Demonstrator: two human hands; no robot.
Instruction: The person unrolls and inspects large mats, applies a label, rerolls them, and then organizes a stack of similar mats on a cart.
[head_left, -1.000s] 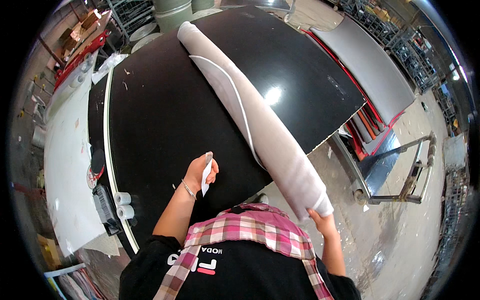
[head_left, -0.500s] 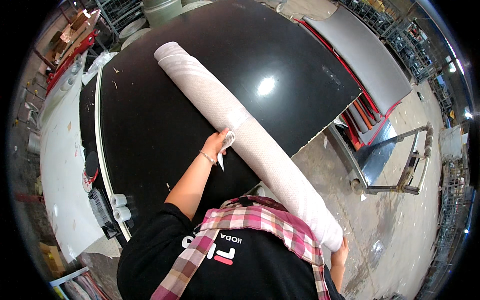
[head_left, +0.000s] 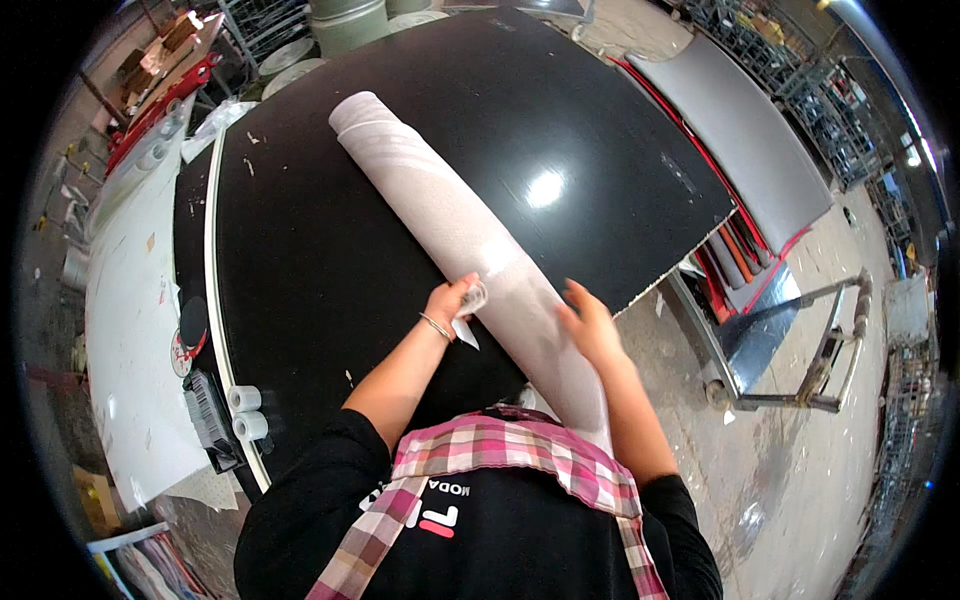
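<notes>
A long pale beige-pink roll of textured material [head_left: 420, 190], fabric or carpet, lies diagonally across the black table [head_left: 300, 260]. Its lower end runs back against my apron. A glossy band crosses its middle. My left hand [head_left: 449, 300] is closed on a roll of clear tape [head_left: 474, 297] at the left side of the long roll, and a white flap hangs below the fingers. On the opposite side, my right hand [head_left: 592, 325] is at the edge of the long roll, slightly blurred, fingers apart and holding nothing; I cannot tell whether it touches.
Two tape rolls [head_left: 246, 413] and a dark keyboard-like object [head_left: 207, 420] sit at the table's left edge, past a white strip [head_left: 212, 250]. To the right stand a metal cart [head_left: 740, 375] and stacked grey sheets with red edges [head_left: 740, 130].
My right hand has left the near end of the long roll and come up beside its middle. The left hand keeps the tape. The view has shifted slightly.
</notes>
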